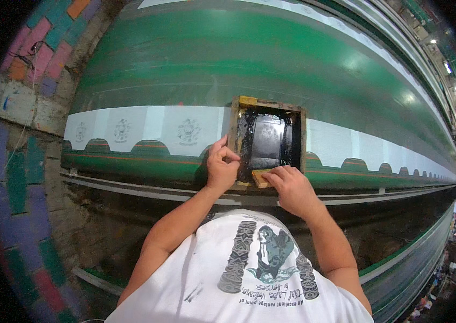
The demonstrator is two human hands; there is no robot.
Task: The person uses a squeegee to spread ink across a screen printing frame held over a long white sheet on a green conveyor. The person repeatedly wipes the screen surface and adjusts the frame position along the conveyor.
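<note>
A screen printing frame [302, 132] of worn wood lies across a row of white cloth pieces, its inside walls smeared with black ink. Its screen [267, 137] has a smooth, shiny middle with dark ink along the sides. My left hand [222, 166] is at the frame's lower left, fingers curled over the left wall. In the near end of the frame, my right hand [292, 185] grips a squeegee [261, 177] by its yellowish wooden top. The squeegee's lower edge is hidden. Left of the frame, cloth pieces [155, 124] bear grey printed emblems [189, 131].
A long green printing table [185, 64] runs from left to far right, with a metal rail [211, 200] along its near edge. More white cloth pieces [368, 146] continue to the right. Brick-patterned, multicoloured flooring [18, 183] lies at left. Another table [411, 274] stands at lower right.
</note>
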